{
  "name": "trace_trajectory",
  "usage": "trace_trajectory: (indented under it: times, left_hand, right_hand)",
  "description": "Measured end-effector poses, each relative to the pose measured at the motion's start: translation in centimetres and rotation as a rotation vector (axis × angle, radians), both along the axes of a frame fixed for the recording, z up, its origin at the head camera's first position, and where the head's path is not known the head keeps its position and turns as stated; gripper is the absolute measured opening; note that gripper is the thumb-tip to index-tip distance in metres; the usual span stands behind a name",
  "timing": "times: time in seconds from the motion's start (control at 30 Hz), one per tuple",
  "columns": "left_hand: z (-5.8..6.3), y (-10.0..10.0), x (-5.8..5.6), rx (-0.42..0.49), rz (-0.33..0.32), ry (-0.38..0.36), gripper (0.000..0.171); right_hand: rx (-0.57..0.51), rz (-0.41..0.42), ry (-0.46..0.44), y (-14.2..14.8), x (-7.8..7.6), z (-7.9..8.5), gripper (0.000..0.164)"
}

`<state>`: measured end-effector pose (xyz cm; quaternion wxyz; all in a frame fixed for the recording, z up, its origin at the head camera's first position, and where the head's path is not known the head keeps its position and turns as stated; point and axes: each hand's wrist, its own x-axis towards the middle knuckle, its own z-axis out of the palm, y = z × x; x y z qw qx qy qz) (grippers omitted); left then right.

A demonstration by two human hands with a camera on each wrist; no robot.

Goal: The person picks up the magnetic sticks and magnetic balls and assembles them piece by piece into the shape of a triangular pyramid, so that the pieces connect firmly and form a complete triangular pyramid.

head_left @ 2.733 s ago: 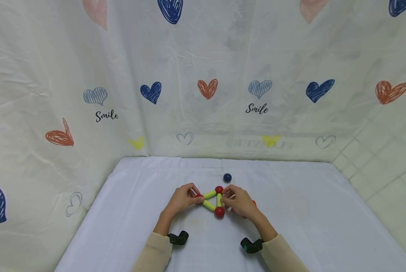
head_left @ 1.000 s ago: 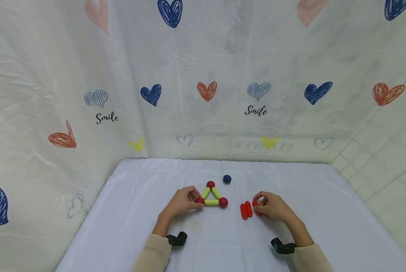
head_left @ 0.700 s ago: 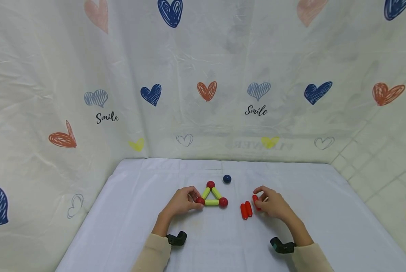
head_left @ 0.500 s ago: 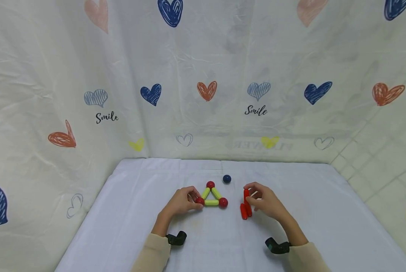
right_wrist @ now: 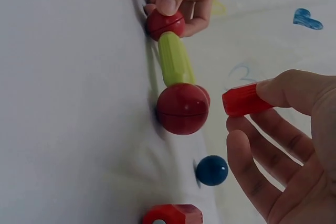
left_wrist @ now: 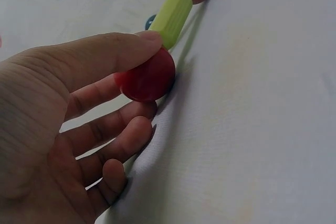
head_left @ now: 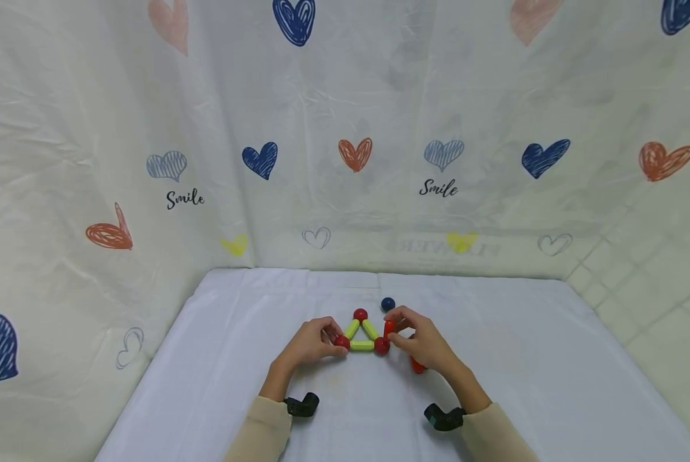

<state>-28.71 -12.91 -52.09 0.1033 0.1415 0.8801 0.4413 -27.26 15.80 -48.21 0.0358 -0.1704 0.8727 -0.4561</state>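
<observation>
At six o'clock, nearest the viewer, two beige sleeves (head_left: pixel 260 431) show above a white-covered table (head_left: pixel 356 423), each wrist wearing a black camera (head_left: pixel 303 405). Farther on, with a triangle (head_left: pixel 352 329) of red balls (head_left: pixel 382 346) and yellow-green rods (head_left: pixel 362 346) as the dial's centre, a loose red piece (head_left: pixel 418 366) lies at four o'clock, partly hidden by the right hand (head_left: pixel 422 340). That hand, at three, pinches a red rod (right_wrist: pixel 242 100) near the triangle's four o'clock ball, a gap showing between them in the right wrist view. At nine, the left hand (head_left: pixel 312 340) pinches the eight o'clock ball between thumb and fingers. The triangle lies flat on the table, its third ball at twelve. Past it, at one, sits a dark blue ball (head_left: pixel 388 304); beyond, at twelve, hangs a pale sheet (head_left: pixel 298 205) printed with hearts (head_left: pixel 355 155).
</observation>
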Motion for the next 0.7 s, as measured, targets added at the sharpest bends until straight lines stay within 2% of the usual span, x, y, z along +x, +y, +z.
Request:
trace_trajectory:
  times: [0.3, 0.7]
  left_hand:
    - [0.2, 0.1, 0.0, -0.006, 0.002, 0.004, 0.031]
    - [0.1, 0.1, 0.1, 0.006, 0.009, 0.007, 0.03]
  right_hand:
    - [0.046, 0.01, -0.019, -0.7, -0.1, -1.0, 0.032]
    - [0.053, -0.013, -0.029, -0.9, -0.4, -1.0, 0.032]
